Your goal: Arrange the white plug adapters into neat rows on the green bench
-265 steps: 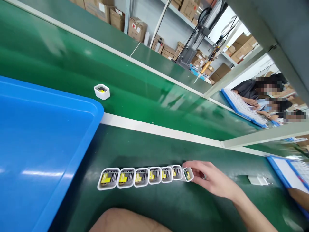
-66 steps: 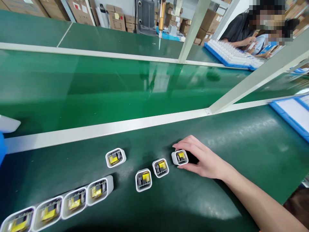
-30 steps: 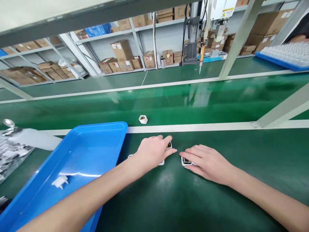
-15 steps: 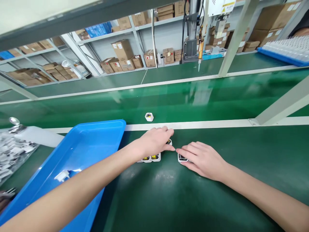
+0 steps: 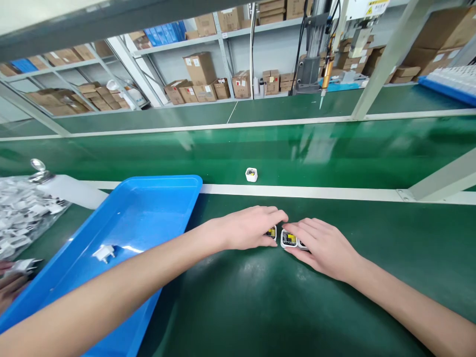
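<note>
the left hand [image 5: 253,228] grasps a small, open-topped white plastic casing [image 5: 271,233] between its thumb and fingers, with yellow and dark parts showing inside; the hand hides the casing's left side. the right hand [image 5: 325,248] grips a rounded white casing [image 5: 289,239] of the same sort, and a second, partly covered white casing [image 5: 302,245] sits right against it under the fingers. a narrow gap parts the casings of the two hands, all low over the dark green, smooth table [image 5: 260,307].

beyond the white edge strip [image 5: 297,191], a lone upright white casing [image 5: 251,174] stands on the glossy green surface [image 5: 208,158]. the left forearm passes over a large blue plastic tray [image 5: 148,213], in which lies a white two-pin plug piece [image 5: 104,253]. at the far left are a clear plastic bag of small white parts [image 5: 29,213], a white cylindrical bottle with a shiny metal top [image 5: 74,191], and part of another person's hand [image 5: 13,287] by the tray.
</note>
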The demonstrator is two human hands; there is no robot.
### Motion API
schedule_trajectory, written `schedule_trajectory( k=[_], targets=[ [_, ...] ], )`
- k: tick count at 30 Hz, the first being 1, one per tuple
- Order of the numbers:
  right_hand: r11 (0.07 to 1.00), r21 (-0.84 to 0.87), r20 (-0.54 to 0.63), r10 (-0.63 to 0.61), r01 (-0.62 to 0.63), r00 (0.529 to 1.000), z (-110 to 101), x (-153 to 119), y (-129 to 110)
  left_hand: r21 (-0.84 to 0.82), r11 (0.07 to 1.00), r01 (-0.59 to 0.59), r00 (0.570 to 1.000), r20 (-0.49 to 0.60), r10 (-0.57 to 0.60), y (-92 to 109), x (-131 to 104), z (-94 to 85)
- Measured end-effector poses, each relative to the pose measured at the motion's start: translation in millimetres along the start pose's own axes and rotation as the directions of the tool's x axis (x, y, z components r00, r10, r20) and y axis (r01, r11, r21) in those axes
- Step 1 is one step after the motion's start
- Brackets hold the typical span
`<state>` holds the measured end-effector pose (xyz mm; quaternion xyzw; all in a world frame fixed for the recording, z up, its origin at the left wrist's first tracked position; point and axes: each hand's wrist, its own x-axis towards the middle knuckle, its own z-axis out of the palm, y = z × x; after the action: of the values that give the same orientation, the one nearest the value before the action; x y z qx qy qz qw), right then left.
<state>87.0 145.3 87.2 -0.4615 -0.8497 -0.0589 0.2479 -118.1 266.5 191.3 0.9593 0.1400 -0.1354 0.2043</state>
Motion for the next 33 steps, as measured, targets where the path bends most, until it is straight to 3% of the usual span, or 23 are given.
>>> schedule_trajectory(
  k=[7, 14, 18, 21, 26, 30, 33],
  targets=[
    [1.000, 0.024, 0.026, 0.012, -0.013, 1.000, -1.0, 2.1, -0.7, 0.266, 0.950, 0.164, 0.986, -0.010, -0.168, -9.0, -37.0, 1.9],
    [0.998, 0.051, 0.043, 0.027, -0.029, 0.999, -1.3, 2.6, -1.2, 0.076, 0.997, -0.003, 0.997, -0.073, 0.009, -8.7, -44.6, 2.3],
    [0.972, 0.199, 0.113, 0.100, -0.121, 0.989, -13.4, 2.9, -1.8, 0.128, 0.973, 0.193, 0.971, -0.169, -0.171, -4.7, -41.7, 8.2],
    [0.909, 0.333, 0.119, 0.224, -0.252, 0.967, -30.1, 5.3, 3.1, 0.120, 0.972, 0.203, 0.964, -0.200, -0.177, -7.5, -41.4, 15.7],
    [0.827, 0.327, 0.078, 0.459, -0.457, 0.885, -38.4, 25.8, 38.6, -0.050, 0.998, 0.045, 0.983, -0.175, -0.053, -17.2, -50.5, 18.7],
    [0.786, 0.247, 0.133, 0.551, -0.566, 0.824, -11.7, 60.3, 82.7, 0.029, 0.974, 0.223, 0.959, -0.186, -0.214, -15.5, -52.6, 14.5],
    [0.806, 0.238, 0.196, 0.507, -0.542, 0.839, 9.9, 85.3, 106.7, 0.062, 0.968, 0.244, 0.955, -0.187, -0.229, -10.6, -49.5, 14.0]
  ],
)
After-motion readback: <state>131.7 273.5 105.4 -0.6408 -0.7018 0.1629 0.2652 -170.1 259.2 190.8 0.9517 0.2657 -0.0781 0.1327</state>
